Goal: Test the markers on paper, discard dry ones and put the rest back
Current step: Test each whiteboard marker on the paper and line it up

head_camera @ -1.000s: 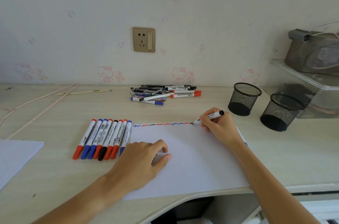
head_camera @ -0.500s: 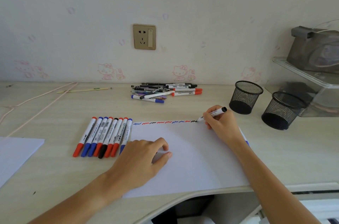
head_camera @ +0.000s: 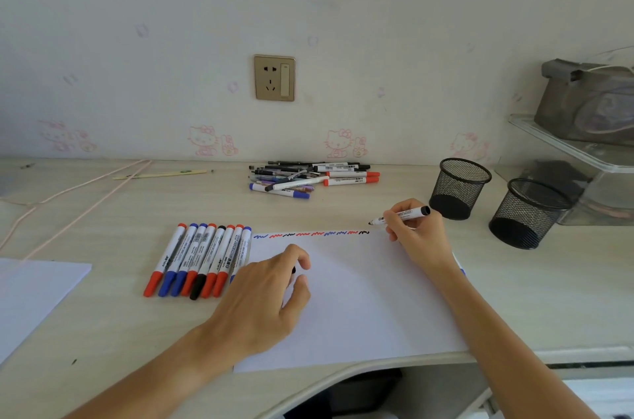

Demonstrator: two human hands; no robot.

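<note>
Above paper's (head_camera: 360,298) edge — black marker (head_camera: 403,215) pinched in right-hand fingers (head_camera: 394,218).

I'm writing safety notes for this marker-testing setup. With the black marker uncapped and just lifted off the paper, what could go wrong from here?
1. The right hand holds the uncapped black-tipped white marker with its tip just beyond the white paper sheet; the tip could mark the pale wooden desk.
2. The left hand pinches a small black cap; if dropped, it may roll away.
3. The sheet's near edge overhangs the desk; leaning could crease it.
</note>
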